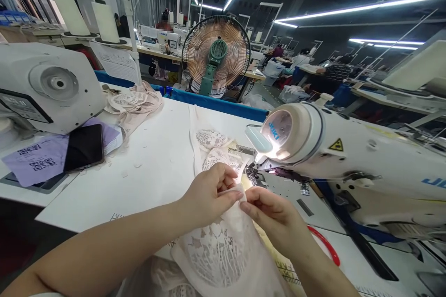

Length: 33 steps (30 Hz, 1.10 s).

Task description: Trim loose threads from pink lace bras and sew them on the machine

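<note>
A pale pink lace bra (219, 250) drapes over the front of the table, and more of its lace (211, 138) lies beyond my hands. My left hand (218, 190) pinches the edge of the fabric between thumb and fingers. Close beside it, my right hand (266, 209) is closed on the same edge, its thumb and forefinger pressed together. Both hands are just in front of the needle area of a white sewing machine (334, 139), whose lamp lights the cloth. The fabric under the fingertips is partly hidden.
More lace pieces (130, 100) lie at the back left. A black phone (84, 147) rests on purple papers (35, 158) beside a second machine head (52, 88). A red ring-like handle (325, 243) is right of my right hand. A large fan (216, 55) stands behind the table.
</note>
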Each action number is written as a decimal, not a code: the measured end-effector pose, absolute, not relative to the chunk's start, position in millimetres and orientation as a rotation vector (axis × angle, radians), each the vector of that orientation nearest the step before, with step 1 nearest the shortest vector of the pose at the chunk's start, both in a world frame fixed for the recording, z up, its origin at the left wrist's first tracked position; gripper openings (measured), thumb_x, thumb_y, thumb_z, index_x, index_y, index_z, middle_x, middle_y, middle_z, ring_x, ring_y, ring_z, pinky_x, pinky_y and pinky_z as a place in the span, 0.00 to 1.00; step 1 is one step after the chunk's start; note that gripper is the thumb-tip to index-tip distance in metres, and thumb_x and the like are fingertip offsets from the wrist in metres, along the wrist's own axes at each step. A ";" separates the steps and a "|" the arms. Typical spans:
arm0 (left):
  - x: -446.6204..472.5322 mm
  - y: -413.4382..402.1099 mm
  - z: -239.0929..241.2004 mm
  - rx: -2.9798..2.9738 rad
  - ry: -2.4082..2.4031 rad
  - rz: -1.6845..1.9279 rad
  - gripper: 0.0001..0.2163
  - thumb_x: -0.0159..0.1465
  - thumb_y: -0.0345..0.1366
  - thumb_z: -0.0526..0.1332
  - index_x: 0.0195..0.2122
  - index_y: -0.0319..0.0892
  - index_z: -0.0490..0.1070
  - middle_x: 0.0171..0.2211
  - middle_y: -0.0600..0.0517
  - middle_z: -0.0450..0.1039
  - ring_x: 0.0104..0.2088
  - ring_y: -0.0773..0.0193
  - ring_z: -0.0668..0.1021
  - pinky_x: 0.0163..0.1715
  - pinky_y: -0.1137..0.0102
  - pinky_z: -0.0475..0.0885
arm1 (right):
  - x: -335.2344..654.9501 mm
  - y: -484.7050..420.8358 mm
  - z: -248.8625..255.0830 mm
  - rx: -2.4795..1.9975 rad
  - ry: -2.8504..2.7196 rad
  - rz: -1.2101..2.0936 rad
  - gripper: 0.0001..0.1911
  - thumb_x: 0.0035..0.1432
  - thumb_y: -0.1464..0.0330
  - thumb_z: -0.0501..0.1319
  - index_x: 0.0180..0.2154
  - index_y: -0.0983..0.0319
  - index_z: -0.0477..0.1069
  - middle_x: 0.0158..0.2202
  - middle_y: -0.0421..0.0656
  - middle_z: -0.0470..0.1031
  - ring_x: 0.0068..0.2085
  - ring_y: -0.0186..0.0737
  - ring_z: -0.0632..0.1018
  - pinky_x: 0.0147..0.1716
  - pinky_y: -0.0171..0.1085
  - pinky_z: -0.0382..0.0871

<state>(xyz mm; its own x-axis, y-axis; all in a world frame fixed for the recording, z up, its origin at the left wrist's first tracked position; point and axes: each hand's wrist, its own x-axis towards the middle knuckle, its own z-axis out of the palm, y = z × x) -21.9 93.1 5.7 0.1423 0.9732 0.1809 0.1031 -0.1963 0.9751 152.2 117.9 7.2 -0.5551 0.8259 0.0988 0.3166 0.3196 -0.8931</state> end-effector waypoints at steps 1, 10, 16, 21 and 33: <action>-22.2 93.9 6.6 1.495 1.115 1.166 0.08 0.56 0.34 0.59 0.36 0.43 0.63 0.27 0.57 0.62 0.24 0.71 0.66 0.24 0.74 0.63 | 152.1 118.0 6.5 -0.989 -2.015 1.205 0.11 0.58 0.61 0.57 0.26 0.60 0.66 0.24 0.37 0.62 0.27 0.34 0.63 0.26 0.35 0.59; -22.1 96.8 9.8 1.525 1.194 1.103 0.07 0.55 0.35 0.60 0.23 0.40 0.66 0.21 0.57 0.60 0.23 0.70 0.64 0.22 0.74 0.59 | 153.8 119.6 2.6 -0.931 -1.929 1.333 0.10 0.58 0.62 0.58 0.27 0.60 0.67 0.25 0.37 0.62 0.27 0.34 0.63 0.27 0.35 0.58; -25.3 100.5 7.0 1.283 1.066 1.079 0.09 0.55 0.35 0.62 0.22 0.39 0.64 0.19 0.58 0.57 0.22 0.73 0.59 0.21 0.75 0.55 | 153.4 117.7 -1.8 -0.952 -1.970 1.347 0.11 0.59 0.61 0.56 0.27 0.60 0.63 0.25 0.36 0.59 0.27 0.33 0.62 0.27 0.35 0.57; -34.4 105.1 5.7 1.208 1.004 1.054 0.06 0.56 0.35 0.63 0.26 0.39 0.67 0.23 0.56 0.62 0.24 0.71 0.65 0.23 0.75 0.60 | 158.2 101.7 -4.8 -1.048 -2.057 1.218 0.10 0.56 0.64 0.57 0.25 0.60 0.61 0.24 0.36 0.58 0.27 0.33 0.62 0.26 0.34 0.58; -34.7 95.0 35.2 1.361 0.958 1.317 0.06 0.48 0.33 0.69 0.23 0.41 0.72 0.26 0.53 0.69 0.23 0.71 0.68 0.21 0.76 0.60 | 179.8 55.5 -6.1 -0.790 -1.972 0.733 0.09 0.62 0.66 0.52 0.41 0.60 0.67 0.29 0.43 0.74 0.30 0.37 0.74 0.29 0.36 0.68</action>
<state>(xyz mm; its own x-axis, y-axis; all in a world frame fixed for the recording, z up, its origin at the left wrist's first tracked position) -34.7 95.0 35.2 0.1023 0.9696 0.2224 -0.0869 -0.2140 0.9730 179.8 55.5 -6.1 -0.4251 0.7558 0.4981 0.2473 0.6263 -0.7393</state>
